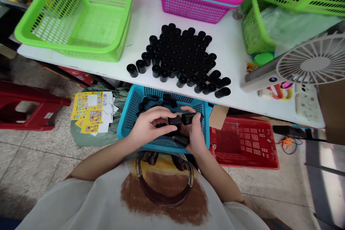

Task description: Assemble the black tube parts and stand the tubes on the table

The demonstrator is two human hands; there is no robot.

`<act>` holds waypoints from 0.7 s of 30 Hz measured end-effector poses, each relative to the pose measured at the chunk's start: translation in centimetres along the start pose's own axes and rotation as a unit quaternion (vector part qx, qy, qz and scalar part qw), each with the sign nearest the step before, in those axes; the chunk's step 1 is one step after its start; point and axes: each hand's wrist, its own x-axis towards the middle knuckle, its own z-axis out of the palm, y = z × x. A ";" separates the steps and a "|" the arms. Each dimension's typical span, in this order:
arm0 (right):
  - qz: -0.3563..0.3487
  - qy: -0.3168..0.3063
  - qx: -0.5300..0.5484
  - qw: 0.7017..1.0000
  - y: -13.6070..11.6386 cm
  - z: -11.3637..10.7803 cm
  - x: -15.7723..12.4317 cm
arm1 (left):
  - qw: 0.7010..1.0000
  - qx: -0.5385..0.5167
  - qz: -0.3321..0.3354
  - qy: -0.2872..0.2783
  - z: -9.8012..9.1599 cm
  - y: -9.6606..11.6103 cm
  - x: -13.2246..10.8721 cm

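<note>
My left hand (152,124) pinches a short black plastic cylinder (174,120) between thumb and fingers. Facing it, my right hand (194,129) is closed round another black cylinder (188,118), and a further one (181,139) lies against its palm. Both hands are over a blue basket (123,124) at the lap, where more black cylinders (168,100) lie loose. On the white table just ahead, many like cylinders (180,57) stand upright in a tight cluster, with a few at the front right tilted. Their exact kind cannot be made out.
A green basket (115,48) stands at the table's left, with stacked pink and blue baskets (194,5) behind the cluster. A fan (269,72) lies at the right. Below are a red crate (250,163), a red stool (29,106) and yellow printed cards (90,111).
</note>
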 end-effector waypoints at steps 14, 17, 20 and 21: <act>-0.062 -0.073 -0.104 0.990 1.4 -0.8 0.3 | 0.974 0.213 0.075 0.012 -1.8 1.0 1.2; 0.026 -0.067 0.031 0.997 0.5 -0.9 0.4 | 0.894 0.426 0.105 0.095 -4.3 1.7 3.5; 0.048 -0.083 0.106 0.990 -0.7 -1.0 0.2 | 0.840 0.526 0.084 0.104 -6.4 0.9 6.1; 0.043 -0.094 0.120 0.987 -1.1 -1.0 0.2 | 0.835 0.537 0.076 0.098 -6.8 0.5 6.8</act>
